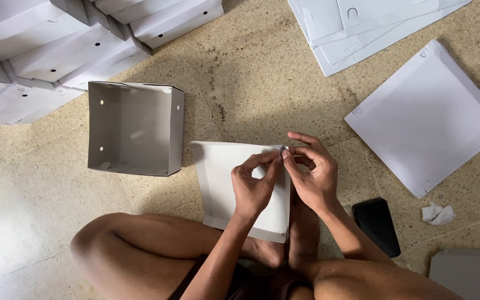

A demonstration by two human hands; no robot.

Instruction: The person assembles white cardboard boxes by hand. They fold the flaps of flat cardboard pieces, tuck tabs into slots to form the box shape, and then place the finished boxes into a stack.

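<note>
**White card sheet pinched at its top edge**

White flat card sheet (223,178) lies on the floor in front of the person's crossed legs. Left hand (253,186) and right hand (313,175) are both closed in fingertip pinches on a small tab at the sheet's top right corner. Judgement: keep both pinches close together and the edge square. Left of the sheet stands an open folded box (134,128). Floor (251,72) is speckled beige stone; a dark phone (377,225) lies right of the sheet.
</note>
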